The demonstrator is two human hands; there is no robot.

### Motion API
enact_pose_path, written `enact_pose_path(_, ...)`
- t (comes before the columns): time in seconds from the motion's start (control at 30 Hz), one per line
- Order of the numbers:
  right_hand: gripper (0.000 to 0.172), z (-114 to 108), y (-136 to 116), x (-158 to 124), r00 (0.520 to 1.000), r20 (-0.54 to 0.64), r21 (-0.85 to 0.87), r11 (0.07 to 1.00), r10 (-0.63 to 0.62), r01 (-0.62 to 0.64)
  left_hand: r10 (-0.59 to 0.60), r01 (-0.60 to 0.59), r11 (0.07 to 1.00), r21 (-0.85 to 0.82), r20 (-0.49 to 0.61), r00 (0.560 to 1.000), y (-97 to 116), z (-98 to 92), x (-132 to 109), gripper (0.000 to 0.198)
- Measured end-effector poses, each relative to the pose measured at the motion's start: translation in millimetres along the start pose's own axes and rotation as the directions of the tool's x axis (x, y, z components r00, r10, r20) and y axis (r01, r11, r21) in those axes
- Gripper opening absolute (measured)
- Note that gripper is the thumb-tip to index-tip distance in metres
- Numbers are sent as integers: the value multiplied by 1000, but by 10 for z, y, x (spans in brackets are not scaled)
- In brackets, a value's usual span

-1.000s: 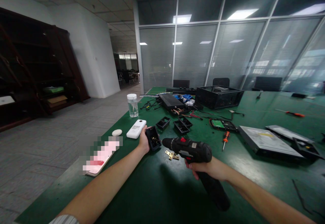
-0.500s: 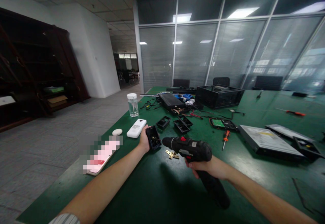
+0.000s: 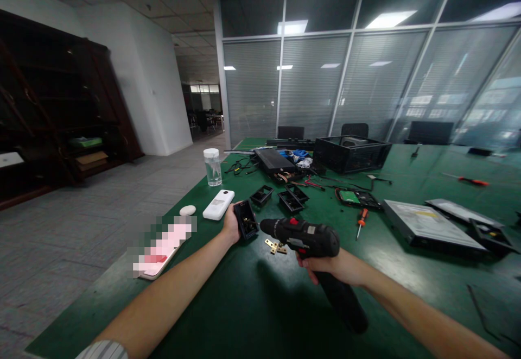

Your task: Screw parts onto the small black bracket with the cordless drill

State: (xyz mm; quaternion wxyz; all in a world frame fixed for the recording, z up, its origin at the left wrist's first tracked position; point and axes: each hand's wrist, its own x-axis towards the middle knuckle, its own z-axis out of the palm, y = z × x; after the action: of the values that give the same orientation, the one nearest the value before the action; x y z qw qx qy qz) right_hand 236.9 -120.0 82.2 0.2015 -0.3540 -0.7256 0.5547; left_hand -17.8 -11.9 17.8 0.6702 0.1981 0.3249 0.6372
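On my feed the left hand (image 3: 231,225) grips a black box (image 3: 243,216) over the green table (image 3: 228,304), and the right hand (image 3: 330,268) clasps a drill (image 3: 309,238), its nose toward the box. Brass brackets (image 3: 275,248) lie close below that nose; black frames (image 3: 291,210) sit just beyond, a white device (image 3: 218,207) beside the left hand.

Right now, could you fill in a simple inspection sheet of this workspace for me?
Surface: green table, with light reflecting off it.
Things in hand: black housing and black drill, its nose towards the housing; contact cannot be told.
Hands: left hand holds the housing; right hand grips the drill's handle.
Clutter: gold-coloured metal pieces, three black frames, white device, capped jar, orange-handled screwdriver.
Cables: dark cables beyond the jar; red wires beyond the frames.
Surroundings: glass partition with blinds, dark cabinet, chairs.
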Motion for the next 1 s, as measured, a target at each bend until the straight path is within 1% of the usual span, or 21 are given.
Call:
enact_pose_path(0.17,24,1,35,11,1000,-11,10,1000,29,-28,-9,9,1000,0,-5,1000,-16,-23,28,28)
enact_pose_path(0.4,22,-5,25,6,1000,3,-2,1000,15,-15,-4,4,1000,-3,-23,1000,-14,-28,39,27)
enact_pose_path(0.6,20,-7,38,9,1000,5,37,999,-11,11,14,-14,1000,4,8,1000,-17,-31,39,27)
enact_pose_path(0.8,19,-3,43,10,1000,3,31,999,11,-11,-9,9,999,35,8,1000,6,-6,9,26)
enact_pose_path(1.0,21,-1,16,7,1000,-2,29,999,23,-23,23,-23,999,33,-16,1000,-4,-10,23,26)
